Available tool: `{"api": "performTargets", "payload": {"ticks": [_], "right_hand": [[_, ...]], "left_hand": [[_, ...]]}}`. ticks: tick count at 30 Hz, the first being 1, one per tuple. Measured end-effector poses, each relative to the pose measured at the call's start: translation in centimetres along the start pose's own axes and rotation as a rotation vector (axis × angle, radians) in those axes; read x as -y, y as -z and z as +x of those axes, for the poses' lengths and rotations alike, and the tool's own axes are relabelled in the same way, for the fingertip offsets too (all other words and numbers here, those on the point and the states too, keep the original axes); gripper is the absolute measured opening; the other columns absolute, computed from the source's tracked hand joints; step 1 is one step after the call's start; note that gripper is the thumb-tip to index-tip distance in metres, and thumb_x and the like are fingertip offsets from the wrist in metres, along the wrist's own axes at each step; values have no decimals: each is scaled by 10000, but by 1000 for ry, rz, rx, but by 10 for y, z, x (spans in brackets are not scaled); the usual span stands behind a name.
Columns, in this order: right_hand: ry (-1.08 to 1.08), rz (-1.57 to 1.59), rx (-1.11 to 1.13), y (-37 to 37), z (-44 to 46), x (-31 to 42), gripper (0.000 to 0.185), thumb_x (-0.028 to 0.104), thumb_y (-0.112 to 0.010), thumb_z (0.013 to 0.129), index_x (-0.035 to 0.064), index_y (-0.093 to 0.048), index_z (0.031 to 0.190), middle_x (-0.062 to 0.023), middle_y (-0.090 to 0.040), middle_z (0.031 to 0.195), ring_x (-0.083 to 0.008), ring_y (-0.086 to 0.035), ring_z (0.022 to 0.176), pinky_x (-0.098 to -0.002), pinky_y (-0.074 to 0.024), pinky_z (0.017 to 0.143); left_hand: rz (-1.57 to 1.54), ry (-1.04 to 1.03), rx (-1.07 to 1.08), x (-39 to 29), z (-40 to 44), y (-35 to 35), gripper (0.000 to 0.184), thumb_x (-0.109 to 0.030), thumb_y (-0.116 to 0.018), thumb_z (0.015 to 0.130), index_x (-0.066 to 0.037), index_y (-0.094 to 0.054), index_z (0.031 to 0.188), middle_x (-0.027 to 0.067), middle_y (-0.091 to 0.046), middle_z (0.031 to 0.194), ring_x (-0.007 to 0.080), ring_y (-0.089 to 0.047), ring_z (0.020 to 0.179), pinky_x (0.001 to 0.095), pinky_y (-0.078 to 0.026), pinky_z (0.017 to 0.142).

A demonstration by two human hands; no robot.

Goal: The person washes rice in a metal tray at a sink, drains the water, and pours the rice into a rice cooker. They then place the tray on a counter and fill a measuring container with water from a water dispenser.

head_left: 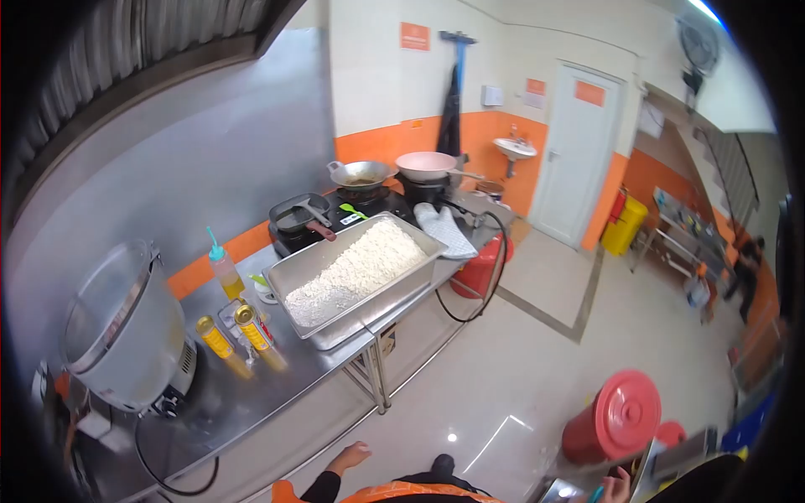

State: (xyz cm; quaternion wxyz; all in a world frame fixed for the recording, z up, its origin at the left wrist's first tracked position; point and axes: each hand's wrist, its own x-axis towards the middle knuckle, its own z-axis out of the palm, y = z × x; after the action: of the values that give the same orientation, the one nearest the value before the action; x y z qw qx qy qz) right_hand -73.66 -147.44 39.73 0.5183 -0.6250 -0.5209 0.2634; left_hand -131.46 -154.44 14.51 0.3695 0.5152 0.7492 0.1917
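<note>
My left hand (349, 457) hangs over the floor in front of the steel table (293, 381), its fingers curled and nothing clearly visible in them. At the lower right edge is my right hand (616, 486), beside a small teal item (597, 494); its fingers are bent, and whether they hold that item is unclear. On the table, a deep metal tray (377, 296) carries a heap of white crumbly food (369, 260). Two yellow cans (215, 337) and an oil bottle (225, 272) with a teal top stand left of the tray.
A large grey cooker (138, 327) occupies the table's left end. Behind the tray are a wok (360, 174), a pink pan (426, 165) and an oven mitt (447, 232). A red lidded bin (612, 419) stands at the lower right. Another person (745, 272) is far right.
</note>
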Motion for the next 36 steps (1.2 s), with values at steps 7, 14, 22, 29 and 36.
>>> {"api": "performTargets", "payload": {"ticks": [7,14,22,29,36], "right_hand": [[450,45,625,-293,272,71,132,51,-532,790,-17,-595,884,-87,-615,740,-134,-571,690,-252,-441,651],[1019,185,1163,-621,329,235,139,116,-565,781,3,-590,858,-108,-574,858,-233,-548,803,-312,-425,711],[1573,7,1030,-859,306,277,463,312,-533,792,108,-437,1197,-194,-428,1170,-335,-365,1119,-438,-287,942],[1651,-68,1327,-941,303,308,269,322,-496,818,133,-528,1008,-99,-545,903,-260,-516,893,-416,-376,721],[1358,-39,2040,-997,296,321,351,353,-431,870,20,-536,839,-151,-536,662,-238,-506,599,-336,-397,592]], "left_hand": [[-886,193,-86,-130,70,71,396,-325,-516,839,-65,-453,1131,86,-549,1046,164,-550,936,298,-435,778],[-1849,-77,-86,-249,150,156,243,-228,-450,882,-141,-430,1107,152,-408,1228,292,-406,1148,407,-333,970],[-2134,-43,-375,-272,254,195,135,-126,-480,862,-209,-466,968,137,-376,1250,277,-329,1207,390,-268,1017],[-2057,164,-847,-299,299,208,247,-100,-503,851,-66,-358,1048,100,-418,1132,204,-438,1080,323,-363,922],[-1420,120,-1848,-335,351,197,258,-95,-446,876,-21,-281,1060,110,-477,924,138,-545,735,271,-506,625]]}}
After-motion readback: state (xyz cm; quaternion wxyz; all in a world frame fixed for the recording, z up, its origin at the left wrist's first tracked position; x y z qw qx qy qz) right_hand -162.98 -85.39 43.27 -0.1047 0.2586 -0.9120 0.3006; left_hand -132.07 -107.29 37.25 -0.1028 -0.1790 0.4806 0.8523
